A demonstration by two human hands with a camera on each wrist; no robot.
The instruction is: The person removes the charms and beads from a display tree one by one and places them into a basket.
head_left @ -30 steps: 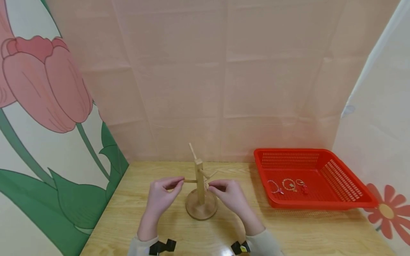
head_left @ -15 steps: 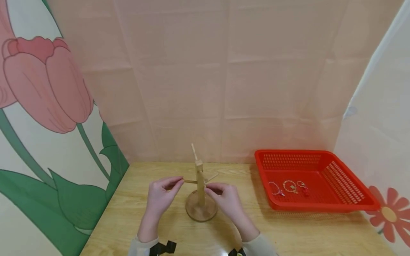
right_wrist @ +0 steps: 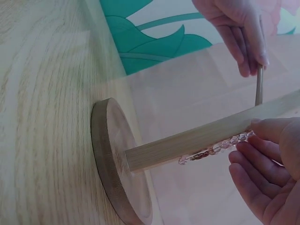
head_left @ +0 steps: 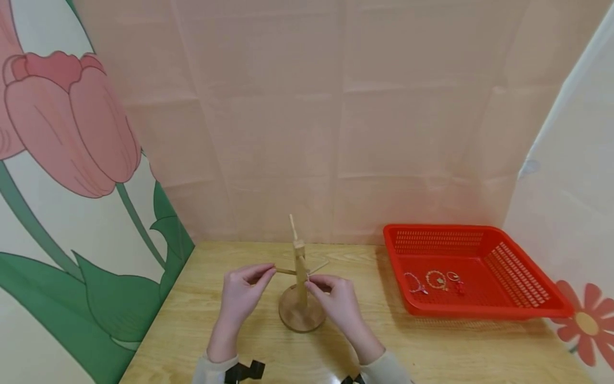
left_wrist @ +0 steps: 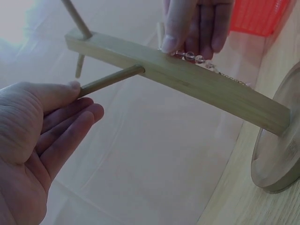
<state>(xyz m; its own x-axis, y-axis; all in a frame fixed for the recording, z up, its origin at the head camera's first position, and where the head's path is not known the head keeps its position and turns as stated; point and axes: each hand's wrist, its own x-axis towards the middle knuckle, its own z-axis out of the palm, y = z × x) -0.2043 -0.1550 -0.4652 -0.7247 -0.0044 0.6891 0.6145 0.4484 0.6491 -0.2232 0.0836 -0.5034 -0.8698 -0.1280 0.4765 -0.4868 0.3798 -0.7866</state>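
A wooden jewelry stand (head_left: 300, 290) with a square post, thin pegs and a round base stands upright on the table. My left hand (head_left: 242, 293) pinches the tip of its left peg (left_wrist: 112, 80) between thumb and fingers. On the other side of the post, my right hand (head_left: 338, 301) pinches a bracelet of clear and pinkish beads (right_wrist: 222, 146) at its upper end. The bracelet hangs down along the post, with a short chain section (left_wrist: 229, 78) below the beads. The right fingertips are close against the post and hide the bracelet's top.
To the right on the table sits a red plastic basket (head_left: 479, 309). Inside lie a pink bracelet (head_left: 411, 282), a gold-toned bracelet (head_left: 436, 279) and a small ring-shaped piece with a red tassel (head_left: 459, 287). A pinkish cloth (head_left: 268, 133) hangs behind the table.
My right hand has moved slightly left, bringing the bracelet up against the post. My left hand keeps its pinch on the peg. The head view has shifted a little.
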